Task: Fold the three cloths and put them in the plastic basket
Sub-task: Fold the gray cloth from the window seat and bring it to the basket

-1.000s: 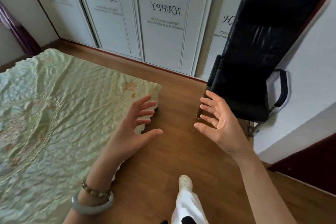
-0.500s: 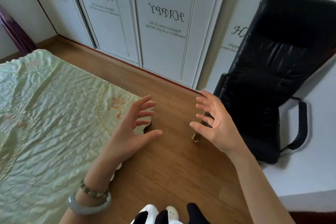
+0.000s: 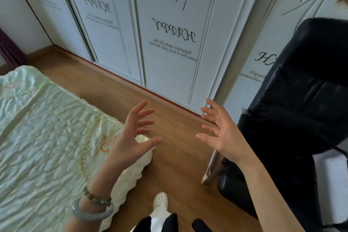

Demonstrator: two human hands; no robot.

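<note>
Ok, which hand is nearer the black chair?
Right. The right hand hovers, fingers spread, just beside the black chair; the left hand is farther off, over the corner of the bed.

Bare left hand (image 3: 134,137) raised at 7 o'clock of centre, fingers spread and lightly bent, palm turned inward, bare right hand (image 3: 225,135) level with it at 5 o'clock, fingers splayed, palm facing the left one, both holding nothing, forearms reaching in from 6 o'clock

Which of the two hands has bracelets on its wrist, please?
The left hand: a beaded bracelet and grey bangle circle its wrist; the right hand has none.
</note>
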